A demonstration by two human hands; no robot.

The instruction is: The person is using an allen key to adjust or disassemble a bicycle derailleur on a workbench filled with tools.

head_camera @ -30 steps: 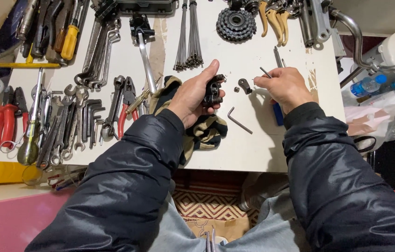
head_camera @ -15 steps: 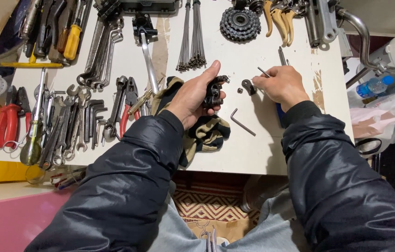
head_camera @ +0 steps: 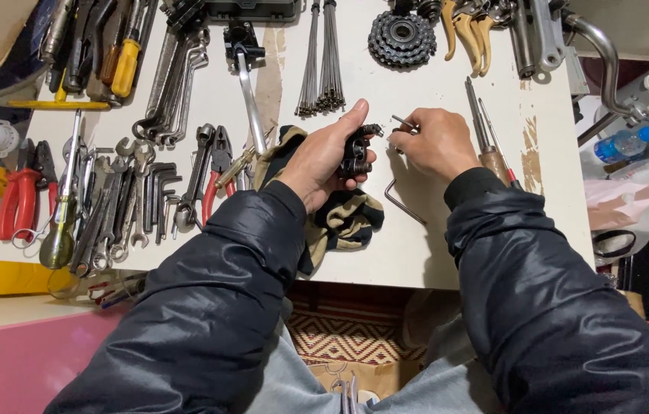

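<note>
Left hand (head_camera: 328,157) mostly hid the small black part (head_camera: 355,153) it gripped; right hand (head_camera: 436,142) pinched a thin metal key (head_camera: 403,122) beside it.

Dark, dull metal in the small black component (head_camera: 355,152) gripped by the left hand (head_camera: 332,157). Bare bright steel in the hex key (head_camera: 403,123) pinched by the right hand (head_camera: 436,142). Soft, matt cloth in the black-and-tan rag (head_camera: 344,218) under the left wrist.
</note>
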